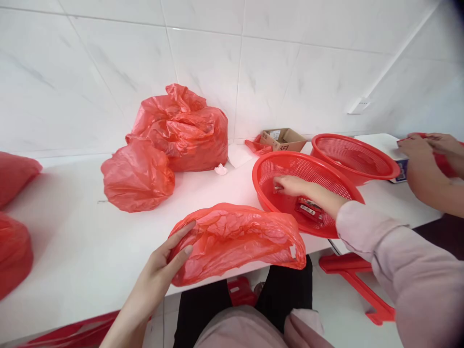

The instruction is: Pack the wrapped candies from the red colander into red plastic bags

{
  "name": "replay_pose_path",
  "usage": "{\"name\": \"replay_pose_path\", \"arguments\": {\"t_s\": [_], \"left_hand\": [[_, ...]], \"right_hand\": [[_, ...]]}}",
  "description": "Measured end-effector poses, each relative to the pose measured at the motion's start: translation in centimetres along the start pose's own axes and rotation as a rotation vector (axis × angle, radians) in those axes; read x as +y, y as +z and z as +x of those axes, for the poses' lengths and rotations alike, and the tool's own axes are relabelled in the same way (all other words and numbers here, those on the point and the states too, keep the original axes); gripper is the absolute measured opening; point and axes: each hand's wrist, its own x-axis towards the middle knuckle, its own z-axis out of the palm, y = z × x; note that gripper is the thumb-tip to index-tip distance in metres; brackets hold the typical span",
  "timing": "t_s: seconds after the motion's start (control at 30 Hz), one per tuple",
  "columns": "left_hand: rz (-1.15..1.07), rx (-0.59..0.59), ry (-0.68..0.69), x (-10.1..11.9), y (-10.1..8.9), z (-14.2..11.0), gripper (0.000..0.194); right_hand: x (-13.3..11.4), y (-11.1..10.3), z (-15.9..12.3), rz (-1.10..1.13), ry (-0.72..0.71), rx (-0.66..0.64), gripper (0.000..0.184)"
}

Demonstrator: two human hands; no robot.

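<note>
My left hand grips the left edge of a red plastic bag, thumb inside its mouth and fingers outside. The bag lies at the front edge of the table with its mouth spread wide. My right hand reaches into a red perforated plastic basket, its fingers closed together. Whatever may be between those fingertips is too small to make out. Under my right forearm, a dark red printed packet lies in the basket, partly hidden by the arm.
Full red bags stand against the tiled wall, and more sit at the far left. Behind my basket are a small cardboard box and a second red basket. At right, another person's hands hold something red. A red stool stands below.
</note>
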Motion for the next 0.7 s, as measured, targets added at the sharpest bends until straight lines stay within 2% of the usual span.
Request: {"name": "replay_pose_path", "arguments": {"t_s": [0.07,0.13,0.2,0.23,0.3,0.37,0.43,0.5,0.63,0.7], "left_hand": [[-0.011,-0.022,0.02,-0.2,0.0,0.4,0.063],[-0.011,-0.053,0.052,-0.4,0.4,0.8,0.064],[-0.002,-0.093,0.086,-0.4,1.0,1.0,0.066],[0.002,-0.113,0.104,-0.3,1.3,1.1,0.068],[0.007,-0.137,0.118,0.0,1.9,0.9,0.07],[0.012,-0.138,0.109,0.2,2.2,0.6,0.072],[0.005,-0.137,0.102,0.2,2.2,0.4,0.073],[-0.025,-0.155,0.106,0.1,2.1,0.2,0.073],[-0.095,-0.188,0.087,-0.3,1.8,0.0,0.072],[-0.117,-0.187,0.071,-0.2,1.8,-0.3,0.074]], "right_hand": [[-1.9,-0.4,-0.1,0.057,0.001,-0.1,0.01],[-5.0,-0.2,-1.2,0.182,0.0,-0.19,0.017],[-8.8,1.1,-3.3,0.384,-0.009,-0.325,0.025],[-10.6,2.2,-4.6,0.401,-0.051,-0.396,0.024],[-13.3,4.6,-7.0,0.259,-0.149,-0.421,0.024],[-14.5,6.4,-8.5,0.078,-0.236,-0.374,0.029],[-14.4,6.4,-8.4,0.011,-0.291,-0.39,0.028],[-13.2,4.6,-6.8,0.024,-0.265,-0.37,0.021],[-7.9,-0.8,-1.8,-0.112,-0.06,-0.089,0.025],[-4.6,-2.5,-0.3,-0.421,0.047,-0.128,0.03]]}}
